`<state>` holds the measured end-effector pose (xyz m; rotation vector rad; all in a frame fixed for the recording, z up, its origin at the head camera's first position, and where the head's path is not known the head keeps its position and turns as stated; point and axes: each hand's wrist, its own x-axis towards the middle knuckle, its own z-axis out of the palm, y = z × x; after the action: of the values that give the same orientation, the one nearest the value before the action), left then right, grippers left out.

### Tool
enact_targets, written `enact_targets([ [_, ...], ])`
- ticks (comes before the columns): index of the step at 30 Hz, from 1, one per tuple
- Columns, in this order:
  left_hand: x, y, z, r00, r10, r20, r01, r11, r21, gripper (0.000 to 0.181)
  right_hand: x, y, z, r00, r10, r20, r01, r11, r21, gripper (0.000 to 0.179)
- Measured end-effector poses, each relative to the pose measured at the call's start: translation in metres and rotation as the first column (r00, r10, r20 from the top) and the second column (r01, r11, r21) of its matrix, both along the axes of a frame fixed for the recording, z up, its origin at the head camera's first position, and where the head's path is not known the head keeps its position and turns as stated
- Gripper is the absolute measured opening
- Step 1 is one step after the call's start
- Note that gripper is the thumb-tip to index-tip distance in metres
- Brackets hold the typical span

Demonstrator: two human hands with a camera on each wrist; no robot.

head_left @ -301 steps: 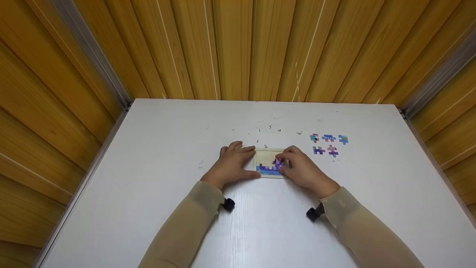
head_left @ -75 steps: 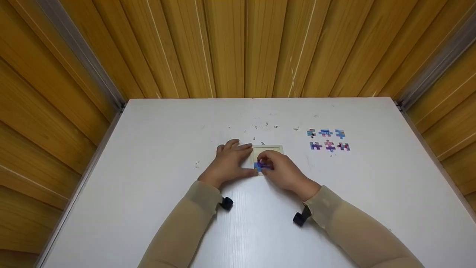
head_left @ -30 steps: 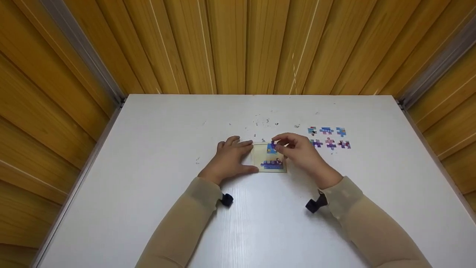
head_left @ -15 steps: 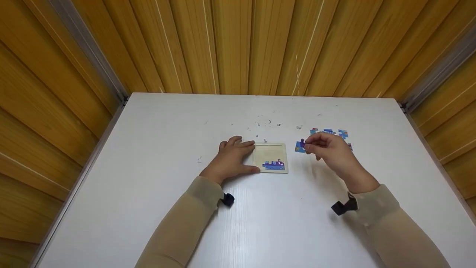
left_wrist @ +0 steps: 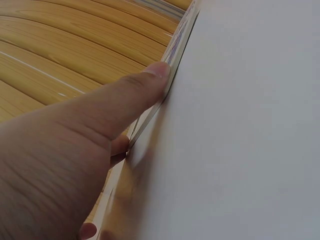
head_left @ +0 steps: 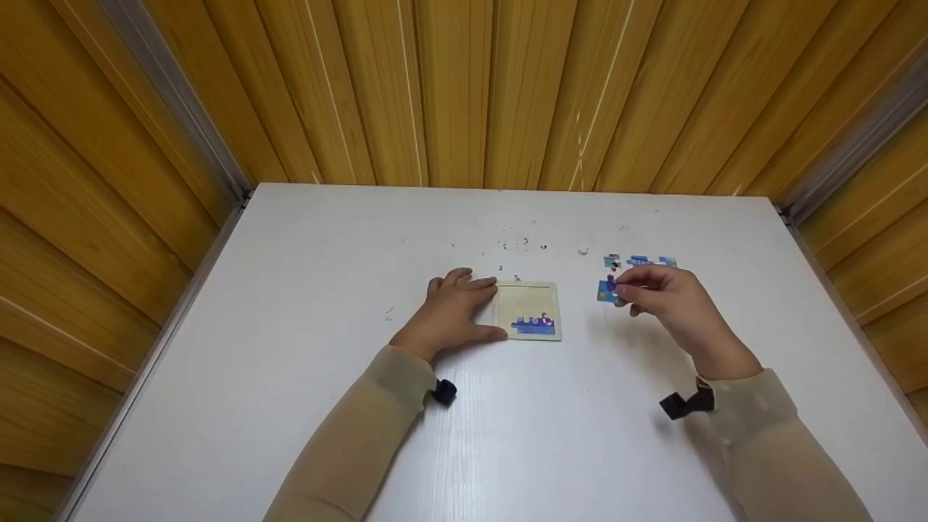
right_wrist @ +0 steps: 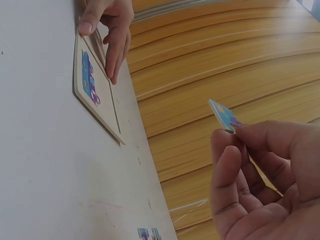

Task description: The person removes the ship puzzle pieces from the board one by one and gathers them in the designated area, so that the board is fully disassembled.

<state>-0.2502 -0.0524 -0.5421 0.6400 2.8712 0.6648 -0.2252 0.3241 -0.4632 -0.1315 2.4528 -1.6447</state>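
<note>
My left hand [head_left: 453, 315] is spread at the left side of a shallow puzzle tray [head_left: 525, 296], its thumb touching the lower left corner and its index fingertip the upper left. Joined jigsaw pieces [head_left: 535, 325], blue and purple, lie in the tray's lower right part. To the right of the tray, my right hand [head_left: 667, 301] pinches a jigsaw piece [head_left: 606, 291] between thumb and index finger. It is blue with a purple knob; the right wrist view shows this piece [right_wrist: 222, 115] held above the white surface.
Several loose jigsaw pieces [head_left: 639, 260] lie behind my right hand, which hides part of the group. Small dark marks [head_left: 525, 241] dot the white table [head_left: 348, 239] beyond the tray. Yellow wood-look panels [head_left: 453, 94] stand behind the table and along its sides.
Pieces at the tray's right side have come out onto the table. My right hand has lifted the lower left piece and carried it right, out of the tray. My left hand has stayed put.
</note>
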Motion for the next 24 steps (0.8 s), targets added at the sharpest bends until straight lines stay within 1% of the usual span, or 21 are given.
enact_targets([
  [3,0.000,0.002,-0.001,1.000,0.001,0.005,-0.002,1.000,0.002,0.095,-0.003,0.008,-0.005,0.999,-0.007,0.034,0.006,1.000,0.017,0.032],
  [8,0.001,0.002,0.001,1.000,-0.007,0.004,0.007,1.000,-0.010,0.095,-0.010,0.020,-0.013,0.992,-0.031,0.119,0.023,0.998,0.064,0.037],
  [13,0.000,0.002,0.001,1.000,-0.009,0.004,0.010,1.000,-0.012,0.095,-0.017,0.030,-0.019,0.979,-0.053,0.196,0.022,0.988,0.156,0.042],
  [14,0.000,0.002,0.000,1.000,-0.008,0.003,0.008,1.000,-0.012,0.095,-0.018,0.032,-0.020,0.977,-0.056,0.204,0.019,0.984,0.179,0.042],
  [19,-0.001,0.002,-0.001,1.000,-0.003,-0.002,0.003,1.000,-0.020,0.095,-0.023,0.037,-0.025,0.979,-0.059,0.195,0.002,0.959,0.282,0.041],
  [24,-0.001,0.003,-0.002,1.000,-0.001,0.007,0.001,1.000,-0.011,0.095,-0.024,0.037,-0.030,0.977,-0.078,0.199,0.008,0.944,0.330,0.036],
])
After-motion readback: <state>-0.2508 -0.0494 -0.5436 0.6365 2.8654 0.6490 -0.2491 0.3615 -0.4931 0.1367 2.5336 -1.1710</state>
